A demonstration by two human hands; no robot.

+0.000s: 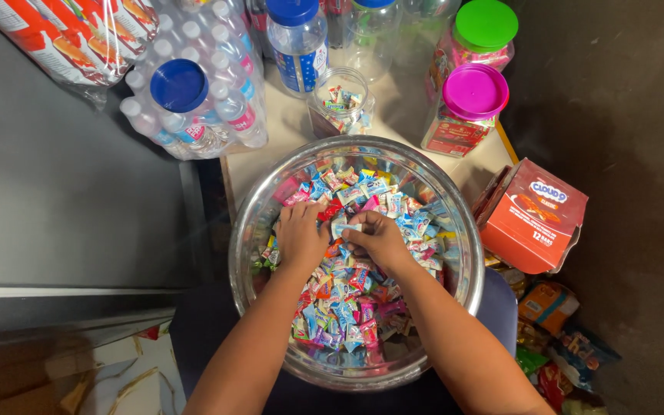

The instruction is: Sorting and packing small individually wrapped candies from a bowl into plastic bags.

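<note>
While hands point(340, 238) dig, bowl point(249, 223) holds candies point(347, 307).

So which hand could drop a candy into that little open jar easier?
Probably the right hand: it already pinches a wrapped candy and sits nearer the open jar. The left hand lies flat on the pile.

Dark grey floor point(624, 92), pale tabletop point(401, 115), grey wall panel point(55, 192)

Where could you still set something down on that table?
Only a bare strip of table between the open jar and the pink-lidded jar. The bowl, bottles and jars crowd the rest.
</note>
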